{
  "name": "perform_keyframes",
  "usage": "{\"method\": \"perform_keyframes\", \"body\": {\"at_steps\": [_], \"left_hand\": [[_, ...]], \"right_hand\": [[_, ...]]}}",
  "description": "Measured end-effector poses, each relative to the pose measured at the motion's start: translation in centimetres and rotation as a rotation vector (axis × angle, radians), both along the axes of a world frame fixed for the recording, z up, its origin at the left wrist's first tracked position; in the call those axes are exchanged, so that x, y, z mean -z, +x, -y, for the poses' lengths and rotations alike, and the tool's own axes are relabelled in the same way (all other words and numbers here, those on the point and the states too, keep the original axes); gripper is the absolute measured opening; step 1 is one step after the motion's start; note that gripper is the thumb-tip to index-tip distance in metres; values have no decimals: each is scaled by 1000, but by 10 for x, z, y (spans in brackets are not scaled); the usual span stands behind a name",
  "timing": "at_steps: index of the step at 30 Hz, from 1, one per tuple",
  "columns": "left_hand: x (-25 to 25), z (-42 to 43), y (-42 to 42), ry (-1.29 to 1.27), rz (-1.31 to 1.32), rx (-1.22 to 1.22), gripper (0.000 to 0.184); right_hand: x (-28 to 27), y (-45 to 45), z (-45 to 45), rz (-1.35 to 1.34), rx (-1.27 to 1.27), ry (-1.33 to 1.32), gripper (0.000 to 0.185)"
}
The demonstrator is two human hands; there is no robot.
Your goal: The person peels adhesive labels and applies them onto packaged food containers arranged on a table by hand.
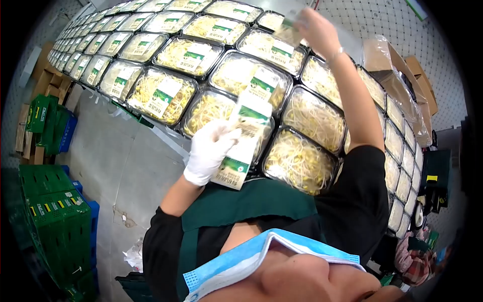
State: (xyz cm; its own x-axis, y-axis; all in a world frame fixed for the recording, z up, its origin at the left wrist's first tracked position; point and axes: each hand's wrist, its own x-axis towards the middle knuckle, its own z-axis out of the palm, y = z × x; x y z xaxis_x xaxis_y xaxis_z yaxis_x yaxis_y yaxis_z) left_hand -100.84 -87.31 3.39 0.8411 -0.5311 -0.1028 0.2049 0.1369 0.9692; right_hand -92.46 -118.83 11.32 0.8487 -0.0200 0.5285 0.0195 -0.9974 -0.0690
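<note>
At centre, the gloved left hand [211, 148] pinches a label strip [246, 146], long axis steep, top leaning right; at upper right, the right hand [318, 32] grips a blurred label [288, 34].

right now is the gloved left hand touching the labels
Touching. The head view shows the left hand gripping the labels, closed over one edge with no gap visible.

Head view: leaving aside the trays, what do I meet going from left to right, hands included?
Green crates, crumpled white plastic on the floor, gloved left hand, right hand, cardboard box.
</note>
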Motion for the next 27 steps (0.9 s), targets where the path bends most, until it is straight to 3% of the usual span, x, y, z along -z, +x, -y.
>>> {"method": "perform_keyframes", "body": {"at_steps": [2,4,6,8,10,11,12,14,16,18,19,20,21,22,23,24,25,27], "left_hand": [[-8,-16,3,56,28,-56,11],[12,-36,10,60,365,-41,14],[10,-44,5,-62,144,-152,19],[17,-59,5,-17,179,-104,27],[8,-62,1,-149,-204,-151,34],[8,-64,1,-157,-200,-148,34],[7,-65,0,-112,-209,-129,32],[9,-68,-2,-21,-226,-98,28],[12,-77,-4,-16,-231,-80,24],[0,-76,0,-141,-158,23,21],[16,-71,3,-285,7,44,23],[-2,-65,6,-243,-46,142,34],[2,-61,6,-331,-36,175,40],[8,-58,5,-420,-34,209,45],[11,-54,2,-331,-42,198,51],[4,-47,-5,-279,4,173,50],[4,-43,-11,-246,-36,193,49],[3,-29,-27,-227,-25,147,44]], "right_hand": [[27,62,71,10,157,-110,30],[64,92,103,-155,294,-99,33],[94,99,101,-292,415,-128,50],[100,99,94,-217,639,-97,60],[100,86,81,-136,604,-175,62],[94,84,78,-30,570,-251,64],[94,92,83,-373,555,-191,67],[110,97,101,-493,399,30,72],[88,93,84,-677,548,-4,73],[78,81,57,-486,437,-228,63],[62,62,22,-437,256,51,55],[45,35,-22,-374,72,322,48],[38,5,-58,-452,-180,590,42],[28,-33,-97,-591,-380,648,37],[9,-70,-127,-787,-555,566,30],[11,-97,-145,-787,-646,525,21],[8,-120,-158,-721,-565,341,17],[17,-145,-159,-472,-557,280,14]]}}
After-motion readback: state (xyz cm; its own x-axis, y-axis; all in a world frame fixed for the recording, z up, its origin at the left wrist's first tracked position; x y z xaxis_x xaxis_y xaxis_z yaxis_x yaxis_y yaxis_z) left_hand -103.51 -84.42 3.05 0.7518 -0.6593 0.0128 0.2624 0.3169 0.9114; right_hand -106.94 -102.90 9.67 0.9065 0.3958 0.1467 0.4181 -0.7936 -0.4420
